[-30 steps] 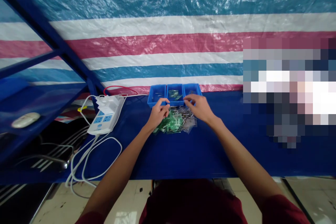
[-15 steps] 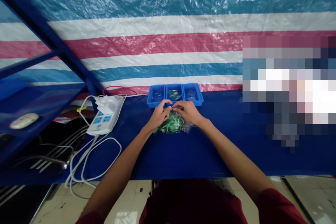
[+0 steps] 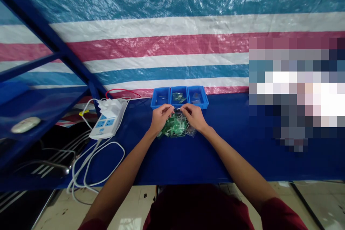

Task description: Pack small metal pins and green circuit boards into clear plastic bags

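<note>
A pile of small clear and green packets (image 3: 176,125) lies on the blue table (image 3: 178,161). Above the pile's far edge, a thin metallic piece (image 3: 177,108) spans the space between my hands. My left hand (image 3: 161,116) pinches its left end, and my right hand (image 3: 193,115) pinches its right end. Just behind stand three joined blue bins: the left bin (image 3: 152,101) holds a few thin pieces, the middle bin (image 3: 179,88) holds greenish packets, and the right bin (image 3: 206,101) holds clear packets.
On the left lies a white power strip (image 3: 106,124) with plugs and looped white cables (image 3: 85,167). A white mouse (image 3: 26,124) rests on a blue shelf at far left. Striped sheeting (image 3: 167,43) hangs behind the table. The right side is pixelated.
My hands have moved apart a little, and the thin piece now shows between them. The fingers of my left hand have closed in more.
</note>
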The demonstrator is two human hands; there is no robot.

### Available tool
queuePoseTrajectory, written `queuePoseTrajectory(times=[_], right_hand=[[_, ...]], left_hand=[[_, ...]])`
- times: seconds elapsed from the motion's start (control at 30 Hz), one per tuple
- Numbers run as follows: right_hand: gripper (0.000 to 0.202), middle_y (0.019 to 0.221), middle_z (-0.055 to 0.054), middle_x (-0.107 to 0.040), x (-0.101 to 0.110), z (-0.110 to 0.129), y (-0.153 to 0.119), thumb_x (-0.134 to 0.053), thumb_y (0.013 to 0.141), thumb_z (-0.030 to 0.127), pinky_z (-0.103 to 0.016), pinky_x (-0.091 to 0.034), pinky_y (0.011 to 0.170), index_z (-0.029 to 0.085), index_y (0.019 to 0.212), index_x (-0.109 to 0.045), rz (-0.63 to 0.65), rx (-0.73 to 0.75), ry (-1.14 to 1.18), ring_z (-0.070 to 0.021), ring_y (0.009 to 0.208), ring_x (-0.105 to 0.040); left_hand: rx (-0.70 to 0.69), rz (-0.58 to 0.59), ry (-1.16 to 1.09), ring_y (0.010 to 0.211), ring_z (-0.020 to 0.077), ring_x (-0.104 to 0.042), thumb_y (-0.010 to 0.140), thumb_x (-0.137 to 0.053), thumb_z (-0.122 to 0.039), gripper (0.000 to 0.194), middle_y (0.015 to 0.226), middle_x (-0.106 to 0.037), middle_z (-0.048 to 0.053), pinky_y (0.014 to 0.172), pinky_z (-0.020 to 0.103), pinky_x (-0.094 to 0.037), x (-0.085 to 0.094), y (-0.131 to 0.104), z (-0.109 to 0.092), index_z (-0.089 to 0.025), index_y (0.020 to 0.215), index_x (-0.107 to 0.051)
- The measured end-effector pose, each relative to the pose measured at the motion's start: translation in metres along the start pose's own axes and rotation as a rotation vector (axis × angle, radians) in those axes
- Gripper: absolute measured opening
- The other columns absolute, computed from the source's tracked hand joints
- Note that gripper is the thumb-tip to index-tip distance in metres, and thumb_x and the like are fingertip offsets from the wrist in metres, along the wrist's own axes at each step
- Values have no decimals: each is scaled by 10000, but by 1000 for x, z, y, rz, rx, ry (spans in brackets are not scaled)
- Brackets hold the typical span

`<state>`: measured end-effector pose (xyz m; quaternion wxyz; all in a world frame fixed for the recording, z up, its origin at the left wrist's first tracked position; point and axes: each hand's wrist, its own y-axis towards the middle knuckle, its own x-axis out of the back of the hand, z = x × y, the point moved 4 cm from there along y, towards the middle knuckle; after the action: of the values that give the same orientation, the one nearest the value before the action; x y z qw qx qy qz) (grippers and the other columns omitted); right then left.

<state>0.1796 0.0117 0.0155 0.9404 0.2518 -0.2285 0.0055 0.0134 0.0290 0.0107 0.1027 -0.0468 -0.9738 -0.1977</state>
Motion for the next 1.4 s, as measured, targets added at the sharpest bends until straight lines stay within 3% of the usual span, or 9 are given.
queuePoseTrajectory(times=[0.2,0.37,0.5,0.63,0.8,1.0,1.17,1.27,1.4], right_hand=[[256,651,-1,-591,-4,2,-3,-481,908,341,-252,-384,591,187,753,-614,-7,-1,16,-133,583,-503],[301,605,6,-570,-4,1,-5,-473,911,374,-256,-366,569,192,707,-597,-38,-12,-22,-132,553,-491],[315,581,13,-559,2,0,-5,-461,910,401,-258,-369,560,198,716,-606,-113,-43,-34,-132,530,-487],[320,581,9,-562,6,4,-4,-466,909,406,-262,-380,563,196,720,-617,-138,-31,-54,-134,526,-491],[283,740,-34,-653,10,6,-5,-461,923,362,-277,-423,623,183,822,-657,-169,28,-90,-150,604,-544],[263,906,-65,-651,0,5,-10,-455,942,329,-295,-473,724,211,1055,-661,-14,147,-101,-176,788,-600],[228,919,-62,-654,-8,1,-12,-471,944,319,-292,-466,724,219,965,-675,87,184,-106,-173,806,-603],[228,886,-57,-655,-9,-1,-12,-468,947,318,-284,-452,699,214,908,-667,110,172,-151,-170,764,-594],[239,848,-61,-655,-7,-4,-12,-454,949,326,-293,-446,714,206,876,-647,45,145,-155,-185,776,-598]], left_hand=[[5,1,-33,546,109,-555,765,-698,-377,237,685,-675,21,543,230,-457,-5,-1,-1,-146,818,-701],[5,-4,-114,736,158,-657,832,-630,-371,222,890,-714,74,712,293,-521,-6,-2,-6,-149,831,-623],[-1,58,-152,709,154,-665,874,-574,-383,234,870,-698,70,662,281,-517,-8,-3,-5,-157,830,-534],[-36,101,-9,598,114,-594,875,-571,-375,219,749,-662,18,617,244,-475,-7,-2,-4,-158,876,-599],[-103,42,187,636,136,-588,833,-627,-369,224,742,-690,30,631,253,-453,-2,-1,-5,-164,860,-712],[-27,96,96,441,85,-461,792,-679,-368,240,481,-514,-66,484,205,-359,-1,-2,-2,-173,922,-632],[26,174,20,392,64,-406,822,-644,-356,225,447,-453,-95,450,186,-325,-3,-3,0,-186,944,-562],[49,174,-34,382,61,-410,828,-635,-355,228,463,-485,-85,437,187,-338,-4,-3,0,-184,966,-575],[32,143,-96,509,108,-571,788,-673,-367,260,631,-650,7,517,228,-459,-4,-1,-3,-149,928,-651]])
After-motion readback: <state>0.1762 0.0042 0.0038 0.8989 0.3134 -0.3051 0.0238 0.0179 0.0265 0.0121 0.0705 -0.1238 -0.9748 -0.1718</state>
